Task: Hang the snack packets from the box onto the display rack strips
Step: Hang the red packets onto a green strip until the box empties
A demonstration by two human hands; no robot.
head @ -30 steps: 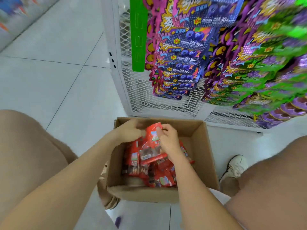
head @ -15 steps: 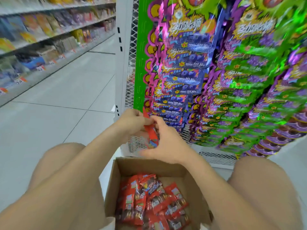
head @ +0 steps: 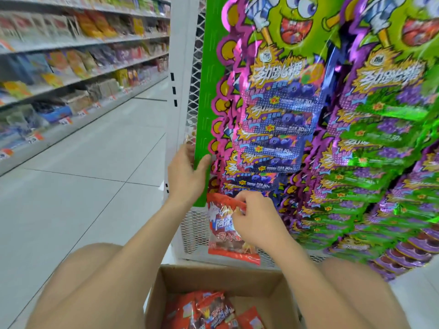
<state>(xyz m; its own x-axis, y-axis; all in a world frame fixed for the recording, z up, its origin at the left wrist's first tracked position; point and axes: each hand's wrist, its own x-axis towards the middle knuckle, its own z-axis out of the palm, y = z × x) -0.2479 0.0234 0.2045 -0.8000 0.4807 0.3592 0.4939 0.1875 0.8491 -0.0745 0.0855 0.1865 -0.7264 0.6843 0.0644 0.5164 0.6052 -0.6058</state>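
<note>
Upright red packet [head: 224, 244] at foot of green strip [head: 202, 91]

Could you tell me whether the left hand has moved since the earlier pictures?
Yes: the left hand released the red packet and rose to grip the green strip above its lower end.

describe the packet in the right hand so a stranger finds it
On the white mesh display rack, a plain green strip runs down the left side, gripped by the left hand. At its bottom end the right hand pinches a red snack packet, the only red one against the purple and green hanging packets.
</note>
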